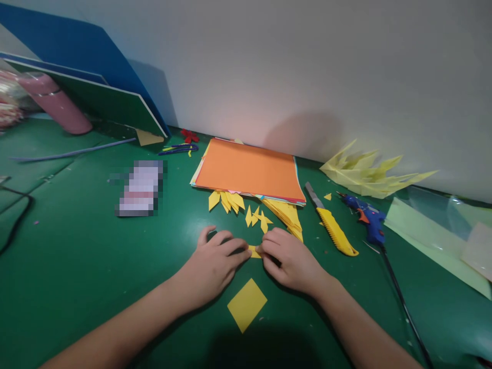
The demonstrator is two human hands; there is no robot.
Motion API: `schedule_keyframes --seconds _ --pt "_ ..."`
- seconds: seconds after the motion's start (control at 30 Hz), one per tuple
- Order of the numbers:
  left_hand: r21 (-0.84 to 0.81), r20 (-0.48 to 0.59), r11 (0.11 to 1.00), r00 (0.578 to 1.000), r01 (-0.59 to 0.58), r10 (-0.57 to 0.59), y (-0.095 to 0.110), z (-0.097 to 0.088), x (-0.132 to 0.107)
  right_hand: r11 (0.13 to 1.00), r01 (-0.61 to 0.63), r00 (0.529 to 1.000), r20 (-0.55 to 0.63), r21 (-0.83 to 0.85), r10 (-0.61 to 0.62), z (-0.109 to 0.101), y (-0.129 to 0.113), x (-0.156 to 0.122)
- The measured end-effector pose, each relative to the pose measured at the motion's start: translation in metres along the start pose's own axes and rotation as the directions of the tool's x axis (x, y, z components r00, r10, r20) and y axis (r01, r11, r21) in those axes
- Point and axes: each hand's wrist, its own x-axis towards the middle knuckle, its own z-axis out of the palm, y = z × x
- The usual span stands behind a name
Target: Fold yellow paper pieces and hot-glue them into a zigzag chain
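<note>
My left hand (215,261) and my right hand (286,259) meet over the green mat, fingers curled, both pinching a small yellow paper piece (254,251) between them. A flat yellow paper square (247,304) lies just below the hands. Several folded yellow paper pieces (230,201) sit beyond the hands, beside a small stack of yellow squares (287,215). Behind them is a stack of coloured paper (248,170) with an orange sheet on top.
A yellow utility knife (333,228) and a blue glue gun (365,215) with its cord lie to the right. Pale yellow spiky paper (365,174) rests by the wall. Blue and green boards (96,97) and a pink bottle (57,105) stand at left.
</note>
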Motion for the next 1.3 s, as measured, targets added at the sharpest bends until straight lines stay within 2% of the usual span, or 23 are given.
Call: schedule_keyframes --seconds 0.1,0.27,0.37,0.5,0.63,0.73,0.93,1.13,1.3 --pt "0.007 -0.009 1.0 1.0 -0.003 0.003 0.0 0.0 0.0 1.0 -0.024 0.999 -0.041 -0.007 0.024 0.001 -0.001 -0.001" --pt "0.023 -0.032 0.999 0.999 -0.036 0.037 -0.001 0.001 0.001 0.999 0.004 0.978 -0.21 0.051 0.006 0.001 -0.003 -0.003" --pt "0.017 -0.032 0.998 0.998 -0.052 0.053 -0.002 0.002 0.001 0.991 0.05 0.988 -0.149 0.126 -0.031 0.003 -0.004 -0.002" --pt "-0.034 -0.031 0.997 0.997 -0.068 0.067 -0.006 -0.001 0.002 0.983 0.007 0.999 -0.054 0.184 0.003 0.008 -0.002 0.0" --pt "-0.131 -0.02 0.991 1.0 -0.019 0.017 -0.012 -0.007 0.002 0.984 0.051 0.997 -0.057 0.172 -0.041 0.009 0.0 0.001" --pt "-0.13 -0.028 0.991 0.999 0.035 -0.039 -0.014 -0.008 0.003 0.987 0.084 0.996 -0.044 0.137 -0.079 0.007 0.001 0.001" --pt "-0.107 0.038 0.994 0.999 -0.009 0.013 -0.012 -0.006 0.005 0.986 0.083 0.996 -0.029 0.146 -0.08 0.006 0.0 0.001" --pt "-0.088 0.037 0.996 0.999 -0.013 0.016 -0.012 -0.006 0.005 0.981 0.107 0.994 -0.028 0.16 -0.104 0.007 -0.001 0.002" --pt "-0.087 0.054 0.992 0.994 -0.089 0.094 -0.013 -0.006 0.006 0.984 0.083 0.996 -0.052 0.159 -0.076 0.007 -0.001 0.003"
